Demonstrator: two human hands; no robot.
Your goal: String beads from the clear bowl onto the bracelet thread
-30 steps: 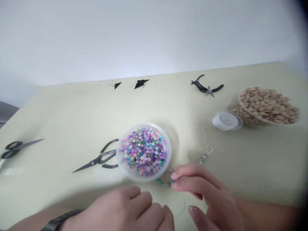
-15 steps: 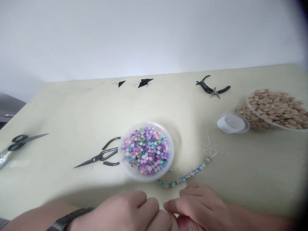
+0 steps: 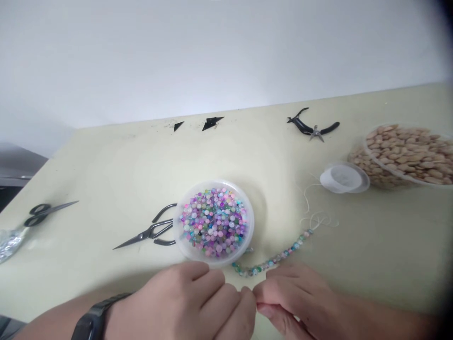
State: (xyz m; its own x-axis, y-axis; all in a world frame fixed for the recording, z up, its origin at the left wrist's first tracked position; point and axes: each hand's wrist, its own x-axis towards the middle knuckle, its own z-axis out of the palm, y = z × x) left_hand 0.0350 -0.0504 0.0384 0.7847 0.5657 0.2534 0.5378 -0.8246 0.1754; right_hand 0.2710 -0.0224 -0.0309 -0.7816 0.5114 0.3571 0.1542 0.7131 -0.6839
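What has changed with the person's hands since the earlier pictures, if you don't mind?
The right hand drew down from the bead strand to the left hand, and their fingertips now meet; any hold is too small to see. The bead dish and scissors stayed put.

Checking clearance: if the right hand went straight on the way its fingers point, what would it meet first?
The right hand would meet the left hand first; their fingertips sit together, though from this view I cannot tell if they already touch.
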